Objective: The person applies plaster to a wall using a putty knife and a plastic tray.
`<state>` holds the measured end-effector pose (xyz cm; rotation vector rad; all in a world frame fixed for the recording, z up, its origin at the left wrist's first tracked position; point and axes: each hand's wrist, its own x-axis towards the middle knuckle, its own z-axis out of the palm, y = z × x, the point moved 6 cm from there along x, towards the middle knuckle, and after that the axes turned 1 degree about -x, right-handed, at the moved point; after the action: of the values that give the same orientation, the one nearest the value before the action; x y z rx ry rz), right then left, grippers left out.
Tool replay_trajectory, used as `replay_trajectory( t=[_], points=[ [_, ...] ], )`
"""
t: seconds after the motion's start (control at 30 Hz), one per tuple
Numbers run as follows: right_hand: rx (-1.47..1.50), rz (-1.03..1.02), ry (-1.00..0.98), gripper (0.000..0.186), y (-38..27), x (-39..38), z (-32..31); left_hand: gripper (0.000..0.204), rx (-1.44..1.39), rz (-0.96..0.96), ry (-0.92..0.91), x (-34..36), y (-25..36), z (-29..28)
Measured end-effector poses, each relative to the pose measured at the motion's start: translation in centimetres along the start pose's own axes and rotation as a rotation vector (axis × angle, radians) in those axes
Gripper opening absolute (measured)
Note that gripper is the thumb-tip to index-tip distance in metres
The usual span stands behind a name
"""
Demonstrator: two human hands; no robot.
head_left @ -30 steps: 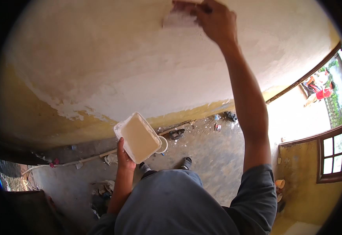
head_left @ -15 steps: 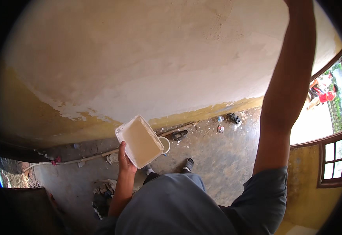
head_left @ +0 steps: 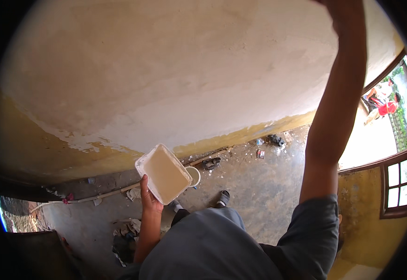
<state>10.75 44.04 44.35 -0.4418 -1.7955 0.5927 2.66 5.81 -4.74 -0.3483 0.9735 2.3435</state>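
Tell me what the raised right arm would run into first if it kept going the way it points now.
Most likely the pale plastered wall. The right arm reaches up along it and leaves the picture at the top edge, so the right hand itself is out of view; whether it already touches the wall cannot be told. Nothing else shows in that line.

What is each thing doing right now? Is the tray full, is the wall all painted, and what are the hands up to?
Left hand: gripping the tray's edge.
Tray: held tilted, coated with pale creamy paste.
Right hand: raised high, mostly out of view.
Wall: pale coat on top, yellow lower band uncovered.
Bucket: on the floor, partly hidden behind the tray.
Window: panes shut.
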Motion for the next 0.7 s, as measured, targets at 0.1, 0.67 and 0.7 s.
replay_trajectory(
  t=[0.1,0.67,0.7],
  points=[
    [-0.11,-0.017,-0.227,0.028,7.1,-3.2,4.7,0.066,-0.058,-0.043,-0.055,-0.3,-0.2,0.6],
    [0.04,-0.315,0.189,0.035,-4.1,2.1,1.4,0.065,0.008,-0.047,-0.012,0.1,-0.3,0.8],
    [0.023,-0.259,0.052,0.035,-4.3,0.1,2.4,0.064,0.005,-0.066,-0.003,0.4,-0.5,0.5]
  ],
)
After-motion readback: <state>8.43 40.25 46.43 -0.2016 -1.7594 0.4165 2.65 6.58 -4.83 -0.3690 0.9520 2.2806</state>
